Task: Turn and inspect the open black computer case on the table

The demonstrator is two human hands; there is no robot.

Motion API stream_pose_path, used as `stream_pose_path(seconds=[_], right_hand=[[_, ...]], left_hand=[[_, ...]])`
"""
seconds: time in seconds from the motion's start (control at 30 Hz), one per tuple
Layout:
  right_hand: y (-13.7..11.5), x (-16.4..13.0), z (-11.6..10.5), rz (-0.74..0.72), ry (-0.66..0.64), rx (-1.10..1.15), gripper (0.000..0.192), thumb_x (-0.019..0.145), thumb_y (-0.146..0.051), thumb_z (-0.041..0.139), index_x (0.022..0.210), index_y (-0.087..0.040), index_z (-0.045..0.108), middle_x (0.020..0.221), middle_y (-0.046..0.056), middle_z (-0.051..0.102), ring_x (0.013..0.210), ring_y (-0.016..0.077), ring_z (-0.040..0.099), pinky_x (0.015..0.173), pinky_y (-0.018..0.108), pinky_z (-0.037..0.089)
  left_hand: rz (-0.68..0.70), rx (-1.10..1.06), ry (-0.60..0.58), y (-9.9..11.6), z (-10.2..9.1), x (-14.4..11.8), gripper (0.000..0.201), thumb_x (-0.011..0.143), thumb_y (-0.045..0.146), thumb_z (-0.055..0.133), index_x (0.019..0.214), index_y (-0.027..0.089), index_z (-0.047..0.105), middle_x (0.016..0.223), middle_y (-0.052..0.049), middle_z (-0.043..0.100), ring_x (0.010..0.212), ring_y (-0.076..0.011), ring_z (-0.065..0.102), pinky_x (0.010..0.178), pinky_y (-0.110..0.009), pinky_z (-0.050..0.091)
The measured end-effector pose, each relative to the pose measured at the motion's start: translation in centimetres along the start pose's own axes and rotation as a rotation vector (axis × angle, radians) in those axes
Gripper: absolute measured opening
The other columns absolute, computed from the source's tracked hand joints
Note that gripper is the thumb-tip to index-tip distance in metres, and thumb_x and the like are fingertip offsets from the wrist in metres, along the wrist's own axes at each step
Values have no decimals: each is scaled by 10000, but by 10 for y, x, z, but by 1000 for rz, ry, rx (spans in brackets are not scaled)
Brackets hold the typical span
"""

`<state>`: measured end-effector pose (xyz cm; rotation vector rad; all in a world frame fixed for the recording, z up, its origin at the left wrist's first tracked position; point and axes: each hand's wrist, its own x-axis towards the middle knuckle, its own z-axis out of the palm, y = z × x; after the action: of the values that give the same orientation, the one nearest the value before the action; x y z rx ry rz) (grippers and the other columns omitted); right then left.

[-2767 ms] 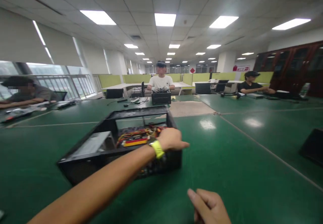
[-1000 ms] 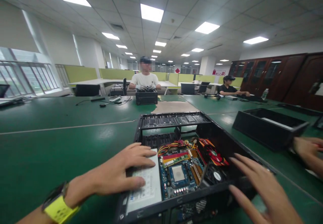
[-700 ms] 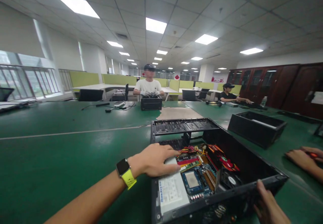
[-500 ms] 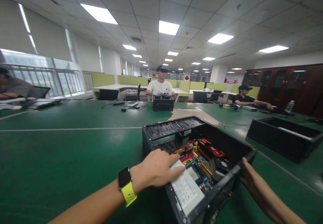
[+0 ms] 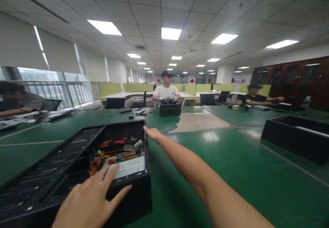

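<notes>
Green table (image 5: 231, 159) carries an open computer case (image 5: 77, 173) – left hand (image 5: 89, 200), fingers spread, presses its near corner at 7 o'clock while right hand (image 5: 152, 133) hooks the far corner, bracing it at both ends.

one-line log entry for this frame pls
left hand: open, on near edge of open PC case | right hand: at far right corner of case, grip unclear | case on green table
</notes>
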<state>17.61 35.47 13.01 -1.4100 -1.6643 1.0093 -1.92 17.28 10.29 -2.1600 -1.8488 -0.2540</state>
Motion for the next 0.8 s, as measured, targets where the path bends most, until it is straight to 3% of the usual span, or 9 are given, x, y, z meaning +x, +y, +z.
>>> stream_pose_path(seconds=[0.07,0.13,0.2,0.27,0.37,0.43,0.57,0.67,0.8], right_hand=[[2,-34,-3,-68,7,-30,384,947,-478,487,972,-124,635,1068,65,631,1058,225,566,966,417,423],[21,-93,-24,-90,-27,-21,415,957,-490,446,923,-133,654,966,48,666,884,185,624,833,337,476],[55,-170,-59,-62,-81,2,505,949,-544,390,833,-137,666,800,35,676,646,151,618,630,269,465],[99,-253,-99,14,-30,-13,550,885,-623,440,749,-131,645,646,28,630,544,143,569,541,250,412],[164,-365,-143,192,110,-101,533,856,-623,483,690,-132,607,590,18,559,553,134,510,545,249,361],[194,-416,-147,296,155,-173,518,863,-618,465,729,-141,617,664,26,572,639,151,525,608,262,388],[194,-446,-102,283,84,-302,344,886,-487,508,829,-187,666,749,14,615,707,156,544,648,266,394],[164,-426,-59,169,17,-431,148,830,-352,620,902,-240,683,833,-9,644,783,158,570,714,273,395],[147,-399,-32,88,-19,-481,158,786,-312,671,935,-260,681,837,-17,644,804,170,574,731,286,385]], left_hand=[[-4,24,1,-6,3,2,788,780,733,305,1354,222,483,1371,-87,531,1087,-339,601,912,-524,480],[10,52,11,-7,3,4,795,775,741,259,1332,231,509,1365,-71,538,1057,-343,613,857,-526,502],[26,72,19,-5,-2,4,795,778,734,219,1318,234,519,1360,-56,544,1079,-334,604,836,-515,513],[43,86,21,-1,-7,3,784,790,725,200,1325,238,502,1348,-49,555,1102,-321,594,831,-501,516],[77,109,23,2,-10,3,757,814,720,198,1335,243,471,1331,-55,567,1064,-318,612,790,-485,518],[88,126,40,4,-9,2,748,819,727,203,1315,239,478,1310,-57,582,1025,-320,626,755,-474,518],[86,142,82,8,-9,-1,731,832,729,207,1286,229,485,1279,-63,602,1020,-328,627,723,-451,510],[75,141,82,12,-14,-4,703,848,718,226,1286,230,479,1281,-67,599,1022,-331,626,739,-434,498],[85,117,65,13,-19,-8,686,866,694,249,1288,204,477,1268,-91,602,1026,-356,621,743,-434,482]])
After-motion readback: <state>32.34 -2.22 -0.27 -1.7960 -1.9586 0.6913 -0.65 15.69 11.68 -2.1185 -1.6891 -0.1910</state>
